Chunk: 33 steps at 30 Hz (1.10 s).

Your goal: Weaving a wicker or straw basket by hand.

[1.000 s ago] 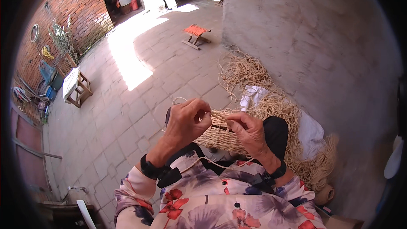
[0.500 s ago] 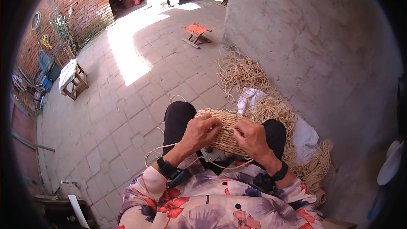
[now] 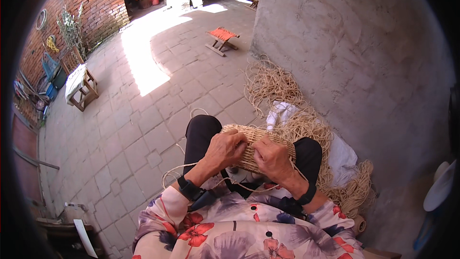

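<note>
Basketwork (image 3: 248, 159) directly beneath and between left grip (image 3: 225, 146) and right grip (image 3: 274, 158).

From my end of the link I caught a pale shirt (image 3: 244, 234) splashed with red and purple flowers (image 3: 196, 235), dark buttons (image 3: 269, 234) down the front, then black bands (image 3: 189, 189) round both wrists, black trousers (image 3: 198, 136)!

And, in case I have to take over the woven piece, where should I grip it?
Probably by the far edge, coming from the side opposite the wearer: the woven piece is broad, and that edge shows beyond the left hand and right hand, both nearer the body.
</note>
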{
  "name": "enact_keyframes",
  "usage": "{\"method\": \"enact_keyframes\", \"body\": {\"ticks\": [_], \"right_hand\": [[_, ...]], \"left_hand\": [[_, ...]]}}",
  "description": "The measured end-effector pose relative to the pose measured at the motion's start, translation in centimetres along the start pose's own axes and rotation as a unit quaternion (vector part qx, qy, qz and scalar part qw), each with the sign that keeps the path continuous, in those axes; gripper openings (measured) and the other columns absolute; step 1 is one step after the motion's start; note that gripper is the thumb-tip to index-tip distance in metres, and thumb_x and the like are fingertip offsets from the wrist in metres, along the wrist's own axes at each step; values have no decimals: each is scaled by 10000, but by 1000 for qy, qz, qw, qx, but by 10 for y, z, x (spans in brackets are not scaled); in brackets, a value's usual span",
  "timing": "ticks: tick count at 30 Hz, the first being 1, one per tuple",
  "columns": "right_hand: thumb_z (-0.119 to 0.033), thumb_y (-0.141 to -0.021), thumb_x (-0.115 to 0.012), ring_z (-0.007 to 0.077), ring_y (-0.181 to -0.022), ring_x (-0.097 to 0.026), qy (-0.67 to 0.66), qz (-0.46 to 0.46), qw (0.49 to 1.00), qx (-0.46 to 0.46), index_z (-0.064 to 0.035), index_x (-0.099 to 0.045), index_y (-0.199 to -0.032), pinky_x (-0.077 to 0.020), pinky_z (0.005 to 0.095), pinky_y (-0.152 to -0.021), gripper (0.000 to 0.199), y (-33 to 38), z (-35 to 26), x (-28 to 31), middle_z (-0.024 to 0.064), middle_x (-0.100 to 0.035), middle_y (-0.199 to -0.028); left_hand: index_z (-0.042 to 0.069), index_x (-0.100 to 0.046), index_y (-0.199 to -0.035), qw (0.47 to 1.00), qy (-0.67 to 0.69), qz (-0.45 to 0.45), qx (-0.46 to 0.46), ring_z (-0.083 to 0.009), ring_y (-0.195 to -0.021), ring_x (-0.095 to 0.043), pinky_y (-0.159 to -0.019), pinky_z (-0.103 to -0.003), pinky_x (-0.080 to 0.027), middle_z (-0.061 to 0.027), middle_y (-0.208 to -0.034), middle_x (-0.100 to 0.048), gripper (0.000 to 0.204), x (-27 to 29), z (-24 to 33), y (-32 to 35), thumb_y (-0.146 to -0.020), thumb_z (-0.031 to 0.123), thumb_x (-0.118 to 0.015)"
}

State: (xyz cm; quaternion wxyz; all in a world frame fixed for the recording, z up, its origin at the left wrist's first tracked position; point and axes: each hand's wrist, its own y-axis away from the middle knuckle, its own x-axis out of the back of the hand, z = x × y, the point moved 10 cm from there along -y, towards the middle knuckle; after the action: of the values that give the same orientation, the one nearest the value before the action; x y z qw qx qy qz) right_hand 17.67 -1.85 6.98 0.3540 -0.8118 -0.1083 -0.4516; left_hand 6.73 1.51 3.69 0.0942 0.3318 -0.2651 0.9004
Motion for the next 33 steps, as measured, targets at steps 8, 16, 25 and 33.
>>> {"method": "enact_keyframes", "body": {"ticks": [8,16,25,33], "right_hand": [[7,-771,-638,323,-703,-668,-2,22,999,-32,-42,-638,-941,-528,414,-604,177,-4,2,-4,139,-648,-828],[-4,-763,-625,332,-703,-658,19,5,999,-41,-59,-631,-979,-524,425,-598,222,-3,-5,-8,136,-643,-834],[-32,-821,-594,351,-684,-654,5,-8,995,-103,-45,-646,-1019,-519,431,-599,205,4,14,-23,158,-659,-854],[-107,-889,-565,109,-646,-562,-583,-45,679,-444,-29,-415,-1370,-487,285,-557,510,34,32,-53,96,-576,-1061]], "left_hand": [[40,-680,-864,1000,16,7,-17,-343,-754,-632,-680,-444,-502,-143,-811,-602,137,-2,-2,5,-852,158,-613],[49,-662,-867,1000,19,5,-25,-350,-762,-630,-682,-447,-505,-135,-826,-596,118,-5,-3,9,-859,151,-603],[56,-668,-932,999,14,6,-42,-334,-759,-621,-647,-428,-499,-126,-841,-598,105,-7,-4,8,-860,123,-634],[54,-676,-919,999,14,18,-33,-339,-742,-640,-646,-430,-508,-135,-824,-613,107,-7,-8,12,-884,140,-622]]}}
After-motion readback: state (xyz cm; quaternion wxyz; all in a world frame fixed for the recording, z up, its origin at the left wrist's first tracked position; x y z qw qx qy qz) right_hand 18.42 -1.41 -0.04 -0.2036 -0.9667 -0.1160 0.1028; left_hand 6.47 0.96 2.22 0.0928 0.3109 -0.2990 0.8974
